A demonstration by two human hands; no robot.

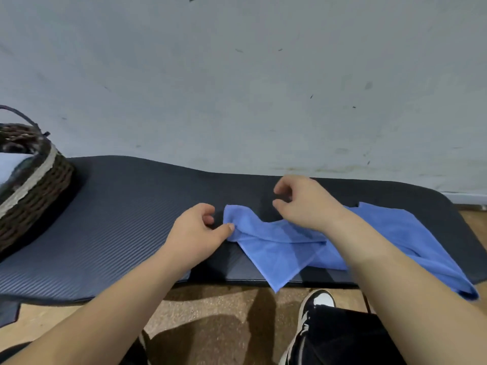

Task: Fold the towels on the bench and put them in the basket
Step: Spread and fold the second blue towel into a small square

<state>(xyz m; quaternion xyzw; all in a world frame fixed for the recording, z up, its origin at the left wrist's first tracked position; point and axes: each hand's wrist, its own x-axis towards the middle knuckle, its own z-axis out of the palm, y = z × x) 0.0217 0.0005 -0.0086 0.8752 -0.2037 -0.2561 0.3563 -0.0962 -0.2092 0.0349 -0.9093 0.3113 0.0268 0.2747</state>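
A blue towel [287, 248] lies crumpled on the dark padded bench [118, 219], right of centre, with one corner hanging over the front edge. My left hand [197, 230] is at the towel's left corner. Its thumb tip touches the cloth, and its curled fingers stay apart from it. My right hand [303, 204] hovers over the towel's back edge, with fingers and thumb loosely curled and nothing between them. The brown wicker basket [39, 185] stands at the bench's left end, with a pale folded cloth [10, 164] inside.
A grey wall runs right behind the bench. My black-and-white shoe [316, 304] and dark trouser leg are on the wooden floor below the front edge. Bare bench lies between the basket and the towel.
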